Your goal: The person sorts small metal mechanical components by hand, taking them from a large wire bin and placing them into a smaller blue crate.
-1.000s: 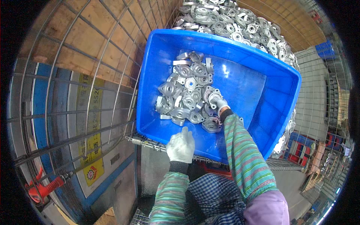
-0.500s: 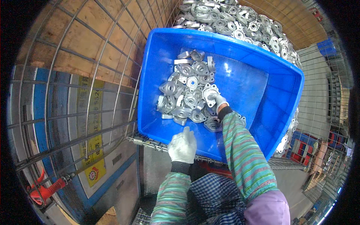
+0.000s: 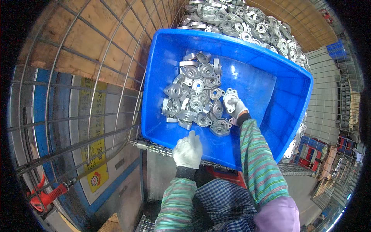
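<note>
Inside the big blue bin (image 3: 241, 69), my right hand (image 3: 239, 108), in a white glove, grips a silver-grey metal casting (image 3: 230, 101) with a flange and bolt holes. It is held just right of a pile of similar castings (image 3: 197, 99) lying on the bin's left half. My left hand (image 3: 188, 151), also in a white glove, hovers at the bin's front rim with fingers loosely extended. Nothing shows in it. The closest pieces to it are the castings at the pile's near edge.
Behind the bin rises a large heap of castings (image 3: 247, 23) against brown boards. A wire mesh cage wall (image 3: 102, 65) stands on the left, with more mesh on the right. A red-handled tool (image 3: 50, 197) is at lower left. The bin rests on a wire edge (image 3: 154, 148).
My right hand has moved right, carrying the casting away from the pile and turning it. Castings it covered now show. My left hand has stayed in place.
</note>
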Demonstrator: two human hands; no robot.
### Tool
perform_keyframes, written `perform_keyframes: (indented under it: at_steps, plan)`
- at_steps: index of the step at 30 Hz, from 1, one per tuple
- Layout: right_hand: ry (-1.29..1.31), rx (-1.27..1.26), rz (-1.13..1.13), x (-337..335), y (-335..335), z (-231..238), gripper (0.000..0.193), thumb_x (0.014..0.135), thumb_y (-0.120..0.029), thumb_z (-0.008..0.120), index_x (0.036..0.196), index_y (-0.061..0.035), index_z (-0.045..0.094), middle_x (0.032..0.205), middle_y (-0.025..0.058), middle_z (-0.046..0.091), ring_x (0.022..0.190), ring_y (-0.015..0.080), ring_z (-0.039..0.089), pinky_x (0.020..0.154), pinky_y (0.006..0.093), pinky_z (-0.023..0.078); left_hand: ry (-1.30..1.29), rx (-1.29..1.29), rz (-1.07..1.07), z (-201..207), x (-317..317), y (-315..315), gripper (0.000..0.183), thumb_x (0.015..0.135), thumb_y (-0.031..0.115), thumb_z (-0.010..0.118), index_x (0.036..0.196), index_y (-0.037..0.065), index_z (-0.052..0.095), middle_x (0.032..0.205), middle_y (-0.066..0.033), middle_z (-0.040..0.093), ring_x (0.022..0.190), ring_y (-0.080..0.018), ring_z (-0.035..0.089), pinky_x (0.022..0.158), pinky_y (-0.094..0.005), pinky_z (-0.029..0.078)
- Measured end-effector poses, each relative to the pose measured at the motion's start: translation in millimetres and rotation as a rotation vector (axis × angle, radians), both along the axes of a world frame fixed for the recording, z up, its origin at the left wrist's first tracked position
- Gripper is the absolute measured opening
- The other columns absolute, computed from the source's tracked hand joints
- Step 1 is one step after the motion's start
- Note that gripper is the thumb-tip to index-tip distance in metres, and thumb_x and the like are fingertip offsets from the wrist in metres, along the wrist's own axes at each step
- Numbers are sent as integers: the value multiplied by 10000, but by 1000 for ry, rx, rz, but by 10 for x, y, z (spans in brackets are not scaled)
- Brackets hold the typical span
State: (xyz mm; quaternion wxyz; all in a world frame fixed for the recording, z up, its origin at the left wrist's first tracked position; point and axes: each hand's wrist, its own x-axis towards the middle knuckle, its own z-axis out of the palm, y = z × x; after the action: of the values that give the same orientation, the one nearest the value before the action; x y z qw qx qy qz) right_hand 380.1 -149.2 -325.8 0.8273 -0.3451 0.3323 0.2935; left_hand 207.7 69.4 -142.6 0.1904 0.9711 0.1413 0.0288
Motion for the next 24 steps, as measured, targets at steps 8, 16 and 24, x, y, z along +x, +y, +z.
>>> perform_keyframes:
  at_steps: [8,16,24]
  plan:
    - [-200,-882,552,-200,440,-26,561,563,-133,690,1092,12,574,1045,133,624,952,291,595,803,350,472,-31,-27,38,23,-12,5,162,751,172,642,877,70,652,663,-72,620,628,-255,596,576,-392,482]
    - [-214,-976,628,-288,316,-236,550,622,-205,674,1145,-71,567,1152,146,582,1077,291,547,889,338,431,-4,-47,26,17,-4,-3,174,766,179,628,905,77,655,671,-76,619,633,-260,595,576,-393,479]
    - [-268,-1019,341,-446,637,134,550,581,-163,689,1086,24,580,1009,199,636,933,288,619,814,334,471,42,-39,9,98,16,-3,182,777,181,611,918,71,645,676,-83,623,636,-268,596,583,-395,481]
